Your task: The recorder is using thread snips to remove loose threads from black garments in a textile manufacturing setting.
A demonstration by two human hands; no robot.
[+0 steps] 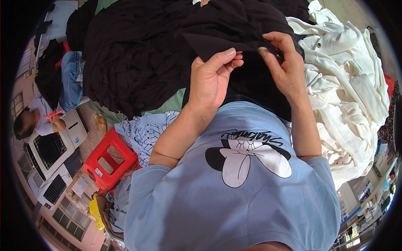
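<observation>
A black garment (217,35) of soft cloth lies across my lap, with a folded edge raised toward me. My left hand (211,81) is closed at that edge, thumb against curled fingers; the bit of cloth between them is mostly hidden. To its right, my right hand (287,62) pinches the same garment between thumb and forefinger. The two hands are a short way apart, with the edge running between them. More black cloth (125,58) is heaped to the left, joining the garment without a clear border.
White knitted garments (339,92) are piled high at my right. On the left stand a red plastic stool (111,159) and a patterned blue-white shirt (146,129). Further left, a person (39,111) in jeans sits holding something red. A yellow bag (96,213) is at lower left.
</observation>
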